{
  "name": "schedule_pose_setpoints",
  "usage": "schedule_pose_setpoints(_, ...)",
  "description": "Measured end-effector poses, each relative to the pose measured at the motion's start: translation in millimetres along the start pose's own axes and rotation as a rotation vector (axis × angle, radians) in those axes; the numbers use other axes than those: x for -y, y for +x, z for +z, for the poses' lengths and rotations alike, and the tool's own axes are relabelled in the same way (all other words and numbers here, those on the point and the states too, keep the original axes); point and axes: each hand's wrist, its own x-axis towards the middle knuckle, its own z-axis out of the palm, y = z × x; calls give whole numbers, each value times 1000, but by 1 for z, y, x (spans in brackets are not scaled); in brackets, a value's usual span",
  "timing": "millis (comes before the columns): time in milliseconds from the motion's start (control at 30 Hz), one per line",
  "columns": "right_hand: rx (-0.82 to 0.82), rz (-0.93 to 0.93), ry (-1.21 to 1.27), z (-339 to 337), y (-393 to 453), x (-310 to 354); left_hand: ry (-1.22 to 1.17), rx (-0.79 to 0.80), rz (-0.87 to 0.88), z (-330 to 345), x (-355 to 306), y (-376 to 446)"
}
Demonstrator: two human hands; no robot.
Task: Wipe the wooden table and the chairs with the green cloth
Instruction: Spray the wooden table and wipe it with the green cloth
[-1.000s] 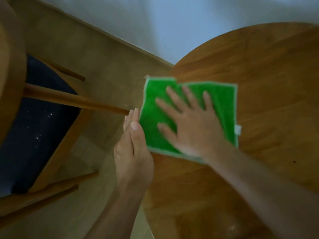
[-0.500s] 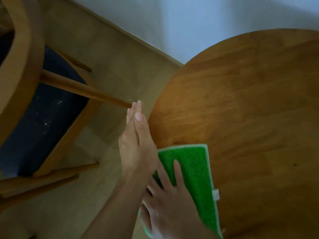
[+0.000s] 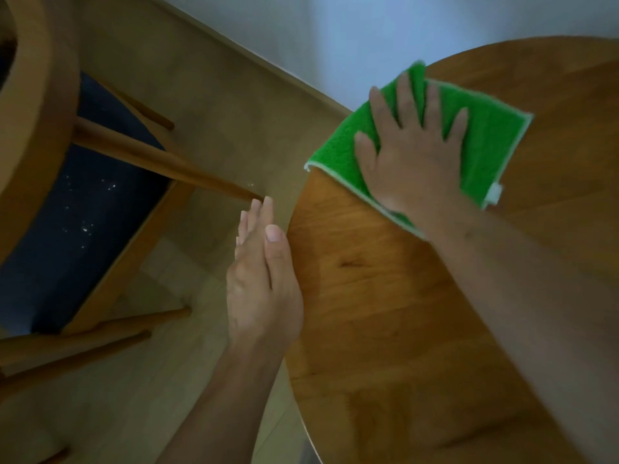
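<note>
The right hand point(image 3: 415, 162) presses the cloth point(image 3: 485, 128) flat on the counter point(image 3: 385, 313) with spread fingers point(image 3: 407, 95) to wipe its edge, while the left hand point(image 3: 263, 283) waits beside the rim, fingers together and holding nothing.

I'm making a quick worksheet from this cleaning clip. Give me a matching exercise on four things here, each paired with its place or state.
Things:
1. green cloth
2. left hand
3. right hand
4. chair

Places or states:
A. pressed flat on the cloth, fingers spread
B. standing on the floor beside the table
C. held flat at the table's edge, holding nothing
D. lying at the table's rim

Pairs: 1-D, 2-C, 3-A, 4-B
</note>
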Motion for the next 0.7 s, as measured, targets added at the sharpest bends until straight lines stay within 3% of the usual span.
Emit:
schedule_pose_setpoints(67,-16,-71,-4,11,-44,27,21,23,37,1,-5,1)
schedule_pose_setpoints(200,68,-388,79,39,-182,61,83,106,178,10,-19,-2)
schedule_pose_setpoints(333,208,-489,128,45,-226,28,90,164,243,27,-29,-8)
schedule_pose_setpoints(400,106,-324,77,38,-195,-11,117,195,245,35,-32,-9)
schedule_pose_setpoints(467,2,-28,22,24,-143,-53,123,214,264,42,-36,-10)
schedule_pose_setpoints(533,3,217,39,10,-89,-89,104,225,276,48,-39,-11)
schedule_pose_setpoints(633,10,397,111,0,-51,-101,84,226,278,50,-40,-10)
schedule_pose_setpoints(700,-29,398,96,5,-63,-77,76,221,272,49,-40,-9)
